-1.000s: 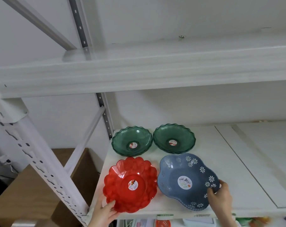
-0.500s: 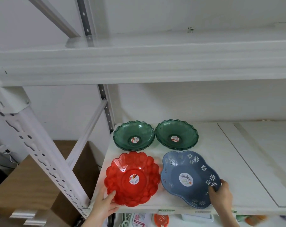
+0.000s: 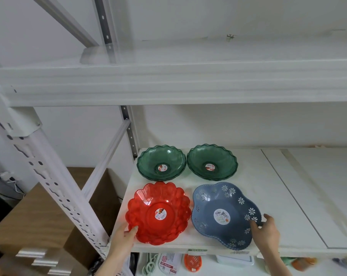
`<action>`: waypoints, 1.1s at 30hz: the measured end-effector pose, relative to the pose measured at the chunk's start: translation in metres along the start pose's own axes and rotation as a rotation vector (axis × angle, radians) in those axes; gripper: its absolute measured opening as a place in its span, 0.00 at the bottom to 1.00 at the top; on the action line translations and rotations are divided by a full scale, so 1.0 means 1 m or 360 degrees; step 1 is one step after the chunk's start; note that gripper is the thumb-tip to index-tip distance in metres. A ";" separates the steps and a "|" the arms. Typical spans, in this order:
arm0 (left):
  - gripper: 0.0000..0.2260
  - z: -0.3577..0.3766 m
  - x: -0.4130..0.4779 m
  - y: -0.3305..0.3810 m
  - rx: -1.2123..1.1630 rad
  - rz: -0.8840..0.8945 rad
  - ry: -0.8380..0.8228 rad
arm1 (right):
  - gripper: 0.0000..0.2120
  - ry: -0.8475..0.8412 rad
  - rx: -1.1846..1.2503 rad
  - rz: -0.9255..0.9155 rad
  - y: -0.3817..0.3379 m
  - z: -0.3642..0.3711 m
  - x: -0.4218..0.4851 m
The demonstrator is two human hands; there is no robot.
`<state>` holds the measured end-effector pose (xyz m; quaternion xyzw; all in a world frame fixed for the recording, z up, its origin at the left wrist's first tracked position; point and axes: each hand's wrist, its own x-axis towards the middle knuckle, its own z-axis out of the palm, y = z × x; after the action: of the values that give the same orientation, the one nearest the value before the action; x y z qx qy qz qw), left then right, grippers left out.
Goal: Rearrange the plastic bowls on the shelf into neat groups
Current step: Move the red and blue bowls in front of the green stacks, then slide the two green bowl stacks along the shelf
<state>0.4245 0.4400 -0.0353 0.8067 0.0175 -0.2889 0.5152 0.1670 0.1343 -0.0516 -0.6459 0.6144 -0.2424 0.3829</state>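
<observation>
Several plastic bowls sit on the white shelf (image 3: 268,196) in a two-by-two block. At the back stand two dark green scalloped bowls, the left green bowl (image 3: 161,162) and the right green bowl (image 3: 212,162), side by side. In front are a red scalloped bowl (image 3: 158,213) and a blue flower-patterned bowl (image 3: 224,216). My left hand (image 3: 126,236) grips the red bowl's front left rim. My right hand (image 3: 266,232) holds the blue bowl's right rim, thumb on its inside.
The upper shelf (image 3: 168,82) overhangs above. A white perforated post (image 3: 49,186) and a slanted brace (image 3: 107,158) stand at left, with cardboard boxes (image 3: 39,216) behind them. Small packaged goods (image 3: 190,260) lie on the shelf below. The shelf's right half holds no bowls.
The view has tilted and shifted slightly; both front bowls sit a little farther back on the shelf. Both hands keep their hold on the rims.
</observation>
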 end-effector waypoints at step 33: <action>0.42 -0.013 0.032 0.152 0.0996 0.0909 0.0619 | 0.39 0.0021 -0.0290 -0.0791 -0.148 -0.043 0.039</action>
<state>0.5065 0.3712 0.0775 0.9351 -0.1971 0.0296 0.2930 0.2285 0.0801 0.0850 -0.8073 0.4585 -0.2767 0.2478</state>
